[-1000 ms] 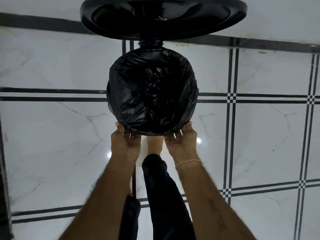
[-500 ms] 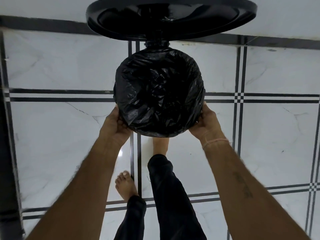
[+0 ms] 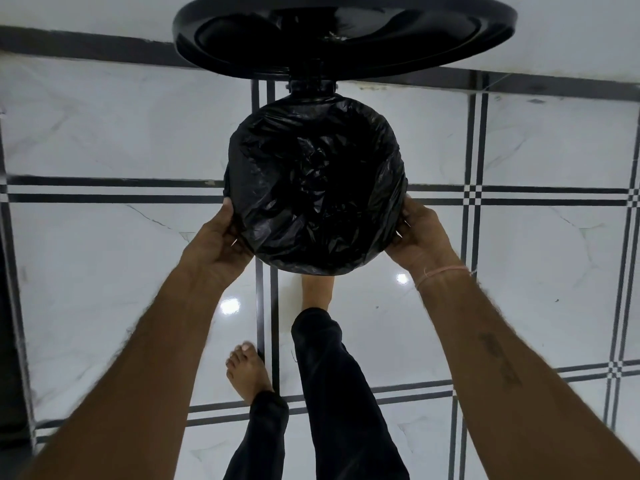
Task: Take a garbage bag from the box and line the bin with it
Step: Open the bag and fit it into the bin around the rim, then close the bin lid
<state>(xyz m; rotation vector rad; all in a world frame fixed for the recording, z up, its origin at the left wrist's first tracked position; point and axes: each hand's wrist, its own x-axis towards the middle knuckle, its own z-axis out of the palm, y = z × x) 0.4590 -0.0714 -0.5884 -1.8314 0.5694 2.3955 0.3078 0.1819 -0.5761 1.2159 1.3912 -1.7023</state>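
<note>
A: Black crinkled plastic is seen at the centre: the garbage bag (image 3: 313, 188) is spread inside the round bin (image 3: 400, 188), with its edge folded over the rim all the way round.

B: And how is the bin held?

A: The left hand (image 3: 216, 242) is cupped against the rim at about 8 o'clock, the right hand (image 3: 417, 233) at about 4 o'clock. Both are closed on the bag-covered rim, fingers curled under and thumbs on the outside.

B: What lies around it?

A: The lid (image 3: 343, 32) is seen raised at 12 o'clock, hinged to the far edge. A thin wristband (image 3: 440, 271) is worn on the right wrist. Glossy white floor tiles (image 3: 104, 254) with dark lines are seen below, and a bare foot (image 3: 247, 372) is planted at 6 o'clock.
</note>
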